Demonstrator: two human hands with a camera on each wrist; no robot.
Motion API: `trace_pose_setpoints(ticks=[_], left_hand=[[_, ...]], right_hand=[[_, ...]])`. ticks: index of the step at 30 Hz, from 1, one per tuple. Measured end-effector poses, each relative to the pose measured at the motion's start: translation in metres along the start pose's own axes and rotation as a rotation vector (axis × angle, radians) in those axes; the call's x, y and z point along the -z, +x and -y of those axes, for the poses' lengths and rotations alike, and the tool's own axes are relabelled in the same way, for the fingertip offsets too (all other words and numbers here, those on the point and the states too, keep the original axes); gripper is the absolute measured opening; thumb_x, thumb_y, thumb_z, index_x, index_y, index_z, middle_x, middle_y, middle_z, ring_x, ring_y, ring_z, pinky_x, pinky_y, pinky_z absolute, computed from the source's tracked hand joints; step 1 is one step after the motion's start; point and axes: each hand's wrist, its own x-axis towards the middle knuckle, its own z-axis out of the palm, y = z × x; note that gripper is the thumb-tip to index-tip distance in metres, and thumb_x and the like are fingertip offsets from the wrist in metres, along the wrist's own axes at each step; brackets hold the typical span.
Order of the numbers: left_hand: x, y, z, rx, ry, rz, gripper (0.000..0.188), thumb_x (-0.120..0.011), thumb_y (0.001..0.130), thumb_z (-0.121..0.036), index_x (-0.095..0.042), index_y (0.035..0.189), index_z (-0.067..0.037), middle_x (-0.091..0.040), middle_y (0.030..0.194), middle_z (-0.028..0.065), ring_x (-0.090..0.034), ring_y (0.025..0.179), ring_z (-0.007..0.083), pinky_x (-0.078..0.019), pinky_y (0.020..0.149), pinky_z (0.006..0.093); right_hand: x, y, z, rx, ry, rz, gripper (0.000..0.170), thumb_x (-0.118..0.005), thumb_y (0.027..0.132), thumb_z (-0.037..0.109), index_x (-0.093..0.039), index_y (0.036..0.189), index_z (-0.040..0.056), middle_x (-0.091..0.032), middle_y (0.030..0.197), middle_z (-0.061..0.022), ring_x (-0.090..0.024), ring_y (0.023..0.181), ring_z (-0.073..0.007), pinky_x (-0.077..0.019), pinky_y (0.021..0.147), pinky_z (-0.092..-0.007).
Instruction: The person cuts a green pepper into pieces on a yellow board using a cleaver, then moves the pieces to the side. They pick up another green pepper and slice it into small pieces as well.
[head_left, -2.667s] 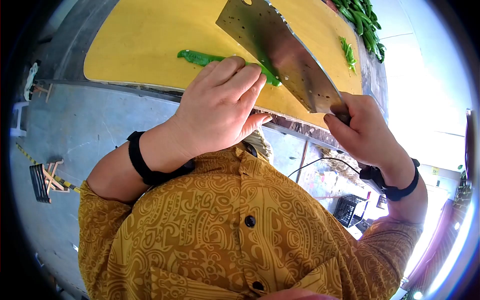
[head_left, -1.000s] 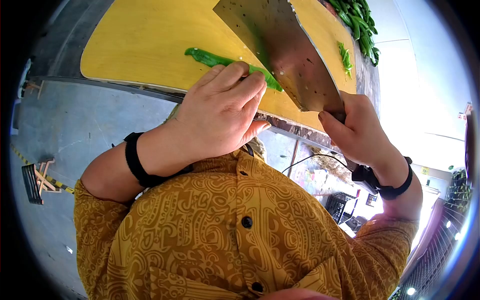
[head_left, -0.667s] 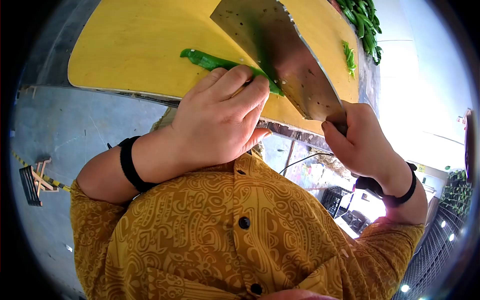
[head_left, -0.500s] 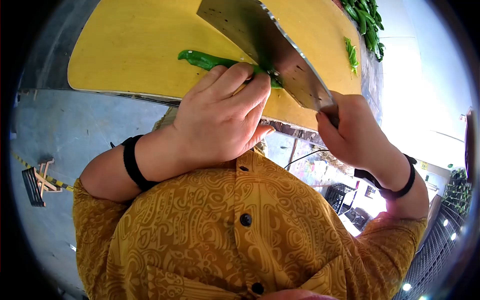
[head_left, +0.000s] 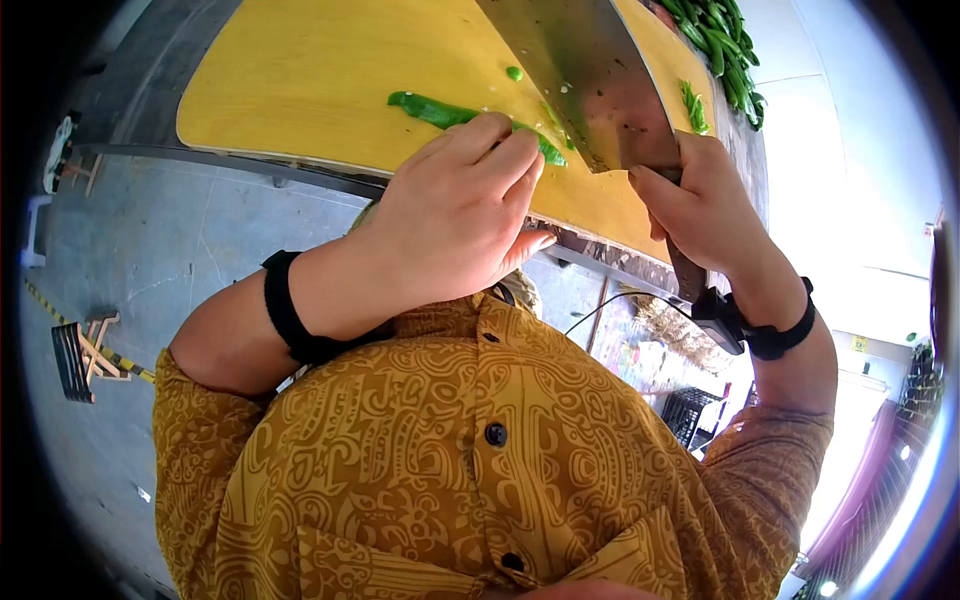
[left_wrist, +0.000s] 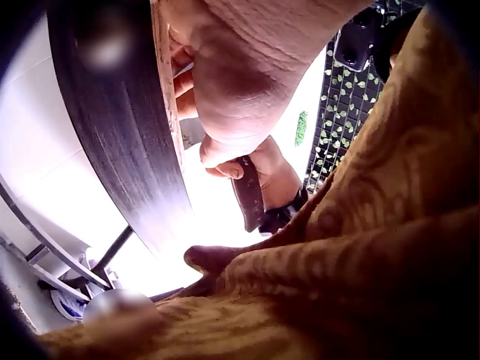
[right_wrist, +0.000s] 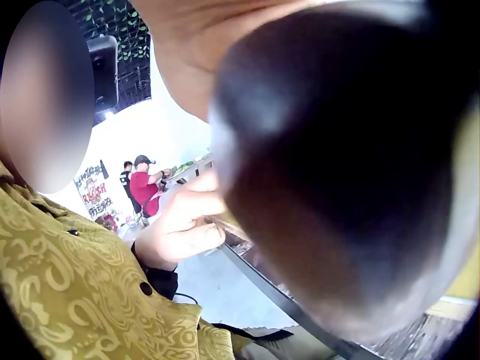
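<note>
A slim green pepper [head_left: 430, 108] lies on the yellow board [head_left: 320, 70], close to the near edge and roughly along it, its right end slanting a little toward that edge. Its skin is deep green and glossy, smooth at the left end, which narrows to a blunt tip. The middle is hidden under fingers; past them, the right end shows paler, more broken green, perhaps cut into pieces, though hand and blade leave too little in sight to be sure. Pale specks dot the board around it, and a small round green piece [head_left: 514, 73] sits farther from the near edge, just beside the blade.

The left hand [head_left: 455, 205] has its grip clamped on the pepper, fingers bent down over it and thumb standing apart toward the near edge. The right hand [head_left: 705, 205] has its grip closed round the dark handle of a broad cleaver [head_left: 595, 85]. The speckled, shiny metal blade stands just right of the pepper and runs out past the top of the head view.

By the board's right edge lies a little heap of light green strips [head_left: 693, 108]. Beyond that edge, toward the bench's [head_left: 130, 105] far right corner, whole green peppers [head_left: 722, 50] are piled.
</note>
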Motion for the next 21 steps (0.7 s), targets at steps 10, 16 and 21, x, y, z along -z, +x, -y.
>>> trace_pose_setpoints(ticks=[10, 16, 21], left_hand=[[-0.002, 0.003, 0.001, 0.045, -0.059, 0.070, 0.057, -0.079, 0.064, -0.028, -0.061, 0.105, 0.008, -0.055, 0.111, 0.0129, -0.054, 0.103, 0.0292, -0.0496, 0.088, 0.0360], [-0.002, 0.002, 0.003, 0.080, -0.121, 0.070, 0.058, -0.078, 0.063, -0.029, -0.062, 0.105, 0.008, -0.055, 0.111, 0.0131, -0.053, 0.103, 0.0289, -0.0500, 0.087, 0.0363], [-0.003, 0.004, 0.005, 0.046, -0.093, 0.062, 0.060, -0.079, 0.063, -0.030, -0.062, 0.106, 0.008, -0.054, 0.113, 0.0123, -0.053, 0.102, 0.0281, -0.0489, 0.087, 0.0359]], right_hand=[[0.007, -0.008, -0.008, 0.106, -0.233, 0.123, 0.018, -0.053, 0.082, 0.010, -0.053, 0.076, -0.0068, -0.053, 0.057, -0.0197, -0.053, 0.049, -0.0328, -0.0430, 0.051, -0.0396], [0.010, 0.000, 0.004, 0.038, -0.269, 0.188, 0.016, -0.052, 0.082, 0.008, -0.053, 0.075, -0.0066, -0.052, 0.057, -0.0206, -0.052, 0.049, -0.0349, -0.0423, 0.051, -0.0404], [-0.008, 0.027, -0.002, 0.297, -0.328, 0.050, 0.014, -0.053, 0.079, 0.006, -0.053, 0.076, -0.0067, -0.051, 0.058, -0.0229, -0.051, 0.052, -0.0381, -0.0428, 0.053, -0.0430]])
